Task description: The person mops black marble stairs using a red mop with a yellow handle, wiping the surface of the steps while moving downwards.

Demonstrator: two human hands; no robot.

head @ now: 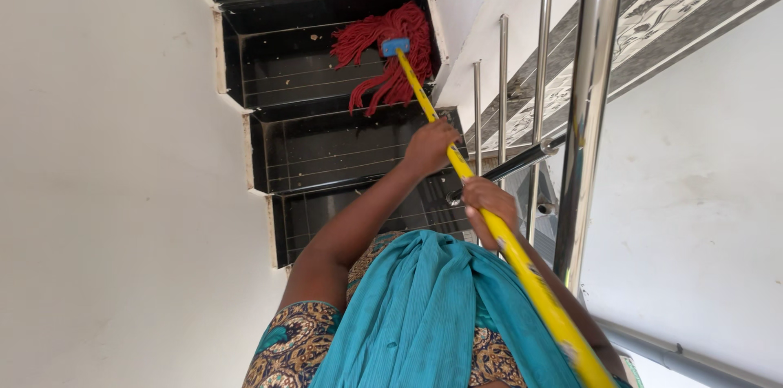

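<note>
A mop with a yellow handle (522, 274) and a red string head (391, 49) on a blue socket rests on a black stair step (285, 70). My left hand (428, 146) grips the handle further down, towards the mop head. My right hand (489, 202) grips the same handle higher up, closer to my body. A teal cloth (424, 314) drapes over my front, above a patterned garment.
Black tiled steps (326, 159) with white edges descend ahead, speckled with bits of dirt. A white wall (106, 192) runs along the left. A steel railing (583, 110) with upright bars stands on the right, beside a white wall and patterned tile border.
</note>
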